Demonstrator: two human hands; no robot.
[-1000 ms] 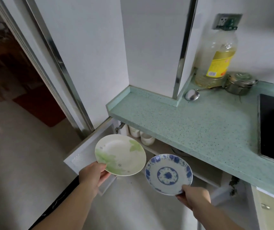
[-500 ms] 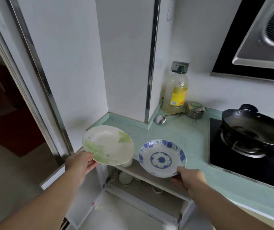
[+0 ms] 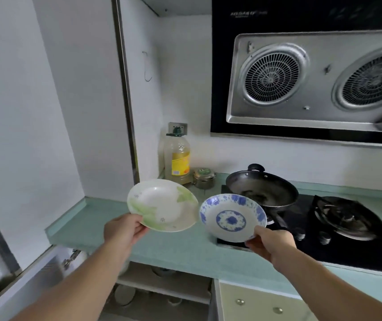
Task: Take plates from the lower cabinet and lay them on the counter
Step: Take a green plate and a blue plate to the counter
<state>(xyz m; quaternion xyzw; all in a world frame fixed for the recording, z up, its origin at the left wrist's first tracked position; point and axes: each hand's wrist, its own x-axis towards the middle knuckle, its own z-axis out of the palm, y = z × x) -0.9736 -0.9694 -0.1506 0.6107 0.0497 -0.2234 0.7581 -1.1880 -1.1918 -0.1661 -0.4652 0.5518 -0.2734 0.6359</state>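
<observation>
My left hand (image 3: 122, 231) grips the near rim of a white plate with green leaf print (image 3: 162, 205), held in the air above the pale green counter (image 3: 88, 218). My right hand (image 3: 271, 244) holds a white plate with blue flower pattern (image 3: 232, 217) by its near edge, tilted toward me, over the counter beside the stove. The two plates almost touch side by side. Below the counter the lower cabinet (image 3: 162, 286) stands open, its door (image 3: 23, 286) swung out to the left, with cups and dishes dimly visible on its shelves.
A black gas stove (image 3: 347, 239) with a dark wok (image 3: 263, 189) fills the counter's right side. An oil bottle (image 3: 178, 158) and a small metal pot (image 3: 204, 178) stand in the back corner. A range hood (image 3: 312, 77) hangs above. A drawer front (image 3: 259, 304) sits lower right.
Both hands have lifted their plates from cabinet height up to above the counter. My view has risen from the cabinet toward the stove and hood.
</observation>
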